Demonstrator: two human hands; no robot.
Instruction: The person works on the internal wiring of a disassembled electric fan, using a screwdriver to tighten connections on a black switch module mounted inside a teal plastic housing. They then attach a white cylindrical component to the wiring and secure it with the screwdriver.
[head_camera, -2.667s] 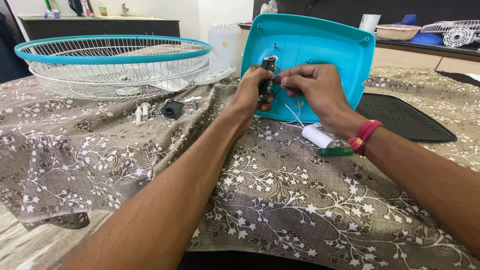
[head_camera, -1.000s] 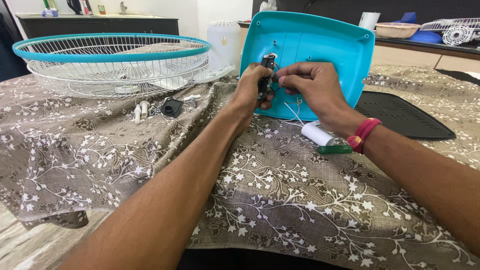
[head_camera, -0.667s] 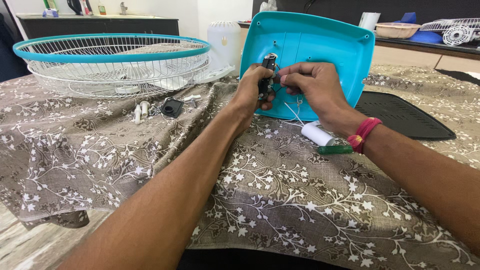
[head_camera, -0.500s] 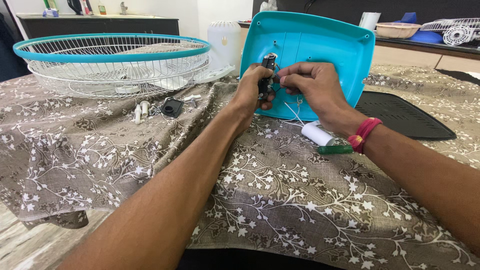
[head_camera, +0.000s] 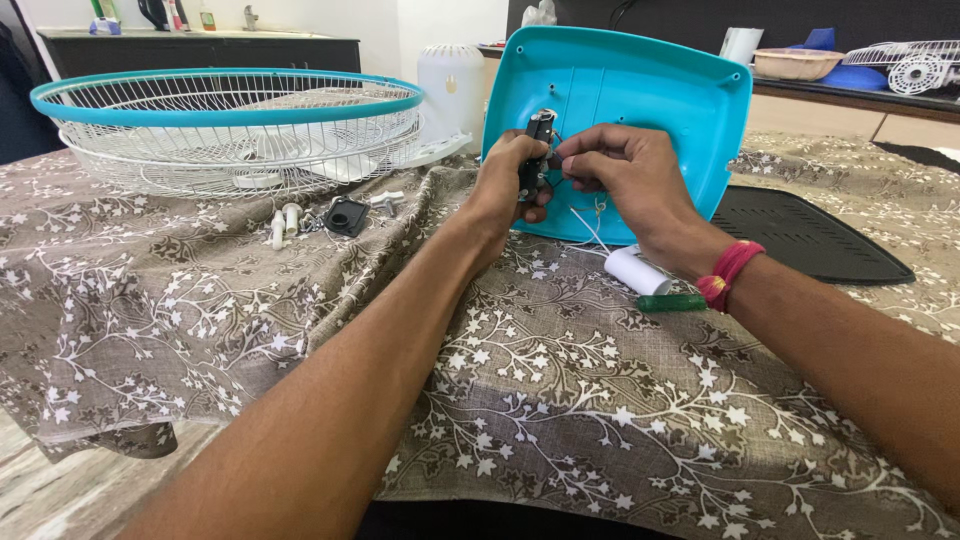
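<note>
Left hand (head_camera: 505, 185) grips small black switch (head_camera: 537, 150); light, rigid, thin wires fragile; my right hand (head_camera: 625, 175) pinches its wiring

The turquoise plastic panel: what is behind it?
Behind the turquoise panel show a white vented cylinder and a dark counter. What lies directly behind is covered.

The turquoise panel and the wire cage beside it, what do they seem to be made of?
The turquoise panel looks like moulded plastic: smooth, slightly glossy, rounded corners. The wire cage seems to be thin white-coated metal wire with a turquoise, probably plastic, rim, though the coating hides the core.
</note>
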